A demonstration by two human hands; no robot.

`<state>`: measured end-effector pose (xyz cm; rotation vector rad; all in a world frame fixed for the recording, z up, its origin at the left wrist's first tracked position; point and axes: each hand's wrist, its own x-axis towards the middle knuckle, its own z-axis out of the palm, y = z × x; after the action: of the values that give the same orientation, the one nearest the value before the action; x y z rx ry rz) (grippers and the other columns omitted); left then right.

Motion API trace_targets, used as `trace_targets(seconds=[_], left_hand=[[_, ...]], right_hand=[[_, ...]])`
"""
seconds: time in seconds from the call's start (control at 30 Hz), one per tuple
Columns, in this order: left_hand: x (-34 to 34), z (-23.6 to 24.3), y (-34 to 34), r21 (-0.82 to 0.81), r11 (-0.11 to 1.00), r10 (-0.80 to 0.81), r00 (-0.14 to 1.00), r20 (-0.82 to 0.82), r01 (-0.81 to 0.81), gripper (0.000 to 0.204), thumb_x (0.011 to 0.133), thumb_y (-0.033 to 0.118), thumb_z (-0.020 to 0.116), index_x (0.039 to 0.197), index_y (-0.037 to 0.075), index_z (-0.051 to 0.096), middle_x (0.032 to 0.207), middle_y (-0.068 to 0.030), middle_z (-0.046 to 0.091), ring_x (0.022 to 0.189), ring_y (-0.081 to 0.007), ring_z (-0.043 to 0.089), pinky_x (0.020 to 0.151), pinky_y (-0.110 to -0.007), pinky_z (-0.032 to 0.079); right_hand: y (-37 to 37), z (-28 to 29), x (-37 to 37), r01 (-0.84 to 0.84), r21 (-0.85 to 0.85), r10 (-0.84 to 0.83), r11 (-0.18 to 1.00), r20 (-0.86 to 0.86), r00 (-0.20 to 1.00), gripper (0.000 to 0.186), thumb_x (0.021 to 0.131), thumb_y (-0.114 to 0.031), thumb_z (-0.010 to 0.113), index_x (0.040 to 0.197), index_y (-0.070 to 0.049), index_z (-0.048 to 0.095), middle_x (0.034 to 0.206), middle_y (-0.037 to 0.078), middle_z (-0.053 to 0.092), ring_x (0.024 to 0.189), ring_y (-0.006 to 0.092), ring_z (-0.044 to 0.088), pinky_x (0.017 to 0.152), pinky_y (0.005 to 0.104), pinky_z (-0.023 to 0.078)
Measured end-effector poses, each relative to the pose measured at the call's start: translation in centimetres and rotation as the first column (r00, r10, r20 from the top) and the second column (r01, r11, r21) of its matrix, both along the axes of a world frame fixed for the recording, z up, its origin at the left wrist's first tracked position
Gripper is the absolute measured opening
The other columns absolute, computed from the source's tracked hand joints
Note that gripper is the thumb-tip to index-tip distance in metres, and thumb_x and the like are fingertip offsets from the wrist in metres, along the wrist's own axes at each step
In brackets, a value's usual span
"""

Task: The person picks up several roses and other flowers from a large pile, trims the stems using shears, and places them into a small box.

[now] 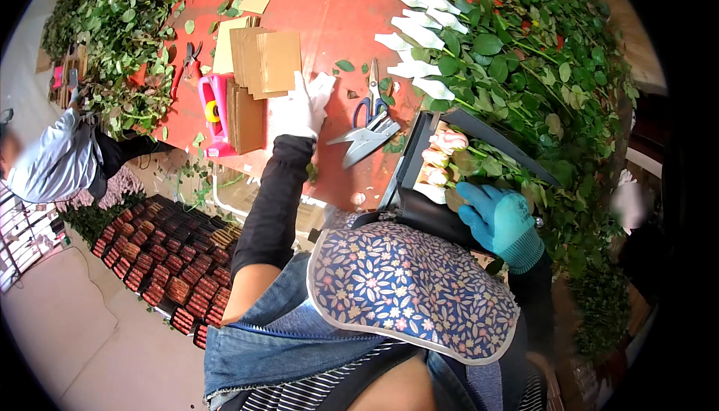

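My left hand [301, 111], in a white glove, is at the right edge of a fanned stack of brown cardboard sheets [279, 59]. Its fingers are apart, with one against the lower corner of the sheets. My right hand [500, 222] wears a teal glove and lies with outstretched fingers over the near side of a black holder [494, 138]. Pale pink roses [448, 141] rest in that holder, heads to the left and leafy stems to the right. Whether the right fingers touch the stems is hard to make out.
Scissors [374, 100] and a grey stapler [367, 140] lie on the red table [322, 7]. A pink tape dispenser [217, 123] stands beside the cardboard; pruning shears [187, 63] lie beyond. White-sleeved roses [419, 33] pile up right. Another person [60, 153] is at far left.
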<state>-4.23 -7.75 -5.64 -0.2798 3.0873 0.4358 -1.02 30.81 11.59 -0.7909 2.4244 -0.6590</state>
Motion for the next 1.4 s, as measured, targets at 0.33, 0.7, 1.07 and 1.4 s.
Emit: trace_targets(seconds=[0.33, 0.7, 1.07, 1.4], left_hand=[[10.5, 5.9, -6.7, -0.167, 0.942, -0.248, 0.938, 0.241, 0.291, 0.026, 0.074, 0.026, 0.071, 0.099, 0.019, 0.07, 0.086, -0.0125, 0.069, 0.08, -0.0294, 0.068, 0.068, -0.042, 0.054], [4.4, 5.3, 10.9, 0.478, 0.456, -0.772, 0.601, -0.207, 0.751, 0.02, 0.083, 0.027, 0.067, 0.097, 0.012, 0.066, 0.08, -0.0082, 0.058, 0.072, -0.0275, 0.062, 0.063, -0.039, 0.049], [2.8, 3.6, 13.3, 0.217, 0.33, -0.895, 0.378, -0.238, 0.919, 0.01, 0.078, 0.016, 0.06, 0.076, 0.006, 0.059, 0.067, -0.0094, 0.057, 0.065, -0.0261, 0.062, 0.059, -0.035, 0.05], [2.7, 4.9, 10.1, 0.192, 0.417, -0.864, 0.453, -0.22, 0.888, 0.013, 0.075, 0.02, 0.059, 0.071, 0.008, 0.056, 0.063, -0.0054, 0.055, 0.061, -0.0254, 0.061, 0.056, -0.035, 0.05]], right_hand=[[1.4, 0.8, 0.6, 0.09, -0.054, -0.089, 0.994, 0.015, 0.996, 0.034, 0.088, -0.023, 0.065, 0.118, -0.007, 0.062, 0.084, 0.016, 0.065, 0.069, 0.0348, 0.063, 0.06, 0.0432, 0.049], [-0.1, -3.9, -0.6, -0.218, 0.139, 0.2, 0.966, 0.13, 0.971, 0.024, 0.09, -0.027, 0.06, 0.109, -0.012, 0.062, 0.063, 0.015, 0.061, 0.058, 0.0363, 0.06, 0.054, 0.0478, 0.045], [-1.0, -5.6, 0.1, -0.128, 0.111, 0.118, 0.986, 0.089, 0.989, 0.022, 0.092, -0.026, 0.059, 0.11, -0.013, 0.059, 0.066, 0.015, 0.062, 0.058, 0.0367, 0.059, 0.054, 0.0483, 0.045], [-2.2, -6.9, -0.7, -0.317, 0.388, 0.233, 0.865, 0.248, 0.94, 0.022, 0.093, -0.03, 0.051, 0.092, -0.009, 0.06, 0.077, 0.019, 0.066, 0.073, 0.0393, 0.065, 0.063, 0.0527, 0.049]])
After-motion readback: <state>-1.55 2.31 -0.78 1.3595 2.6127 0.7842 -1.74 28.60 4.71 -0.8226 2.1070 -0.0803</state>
